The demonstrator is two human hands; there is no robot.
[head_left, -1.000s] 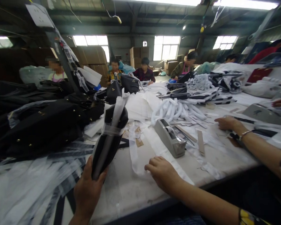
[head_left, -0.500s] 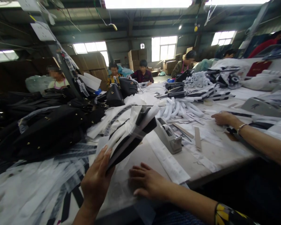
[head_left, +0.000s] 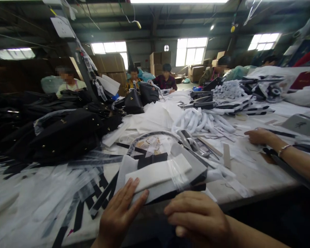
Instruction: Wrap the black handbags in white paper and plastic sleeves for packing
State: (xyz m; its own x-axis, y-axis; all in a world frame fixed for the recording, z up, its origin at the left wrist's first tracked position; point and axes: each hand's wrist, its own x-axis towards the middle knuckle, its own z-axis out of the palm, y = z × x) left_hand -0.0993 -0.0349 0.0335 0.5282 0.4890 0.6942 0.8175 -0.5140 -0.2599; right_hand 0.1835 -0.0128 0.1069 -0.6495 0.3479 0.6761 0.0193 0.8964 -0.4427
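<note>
The left hand (head_left: pixel 120 212) lies open on the wrapped bag (head_left: pixel 167 187) — fingers on its white strip (head_left: pixel 155 174). The right hand (head_left: pixel 200 215) curls nearby — whether holding anything, I cannot tell.

A black bag (head_left: pixel 153 160), white padding (head_left: pixel 155 176) taped across it, lies on the table (head_left: pixel 263 172).

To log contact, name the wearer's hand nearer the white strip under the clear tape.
Left. The left hand touches the white strip at its left end; the right hand is apart from it, nearer the camera.
</note>
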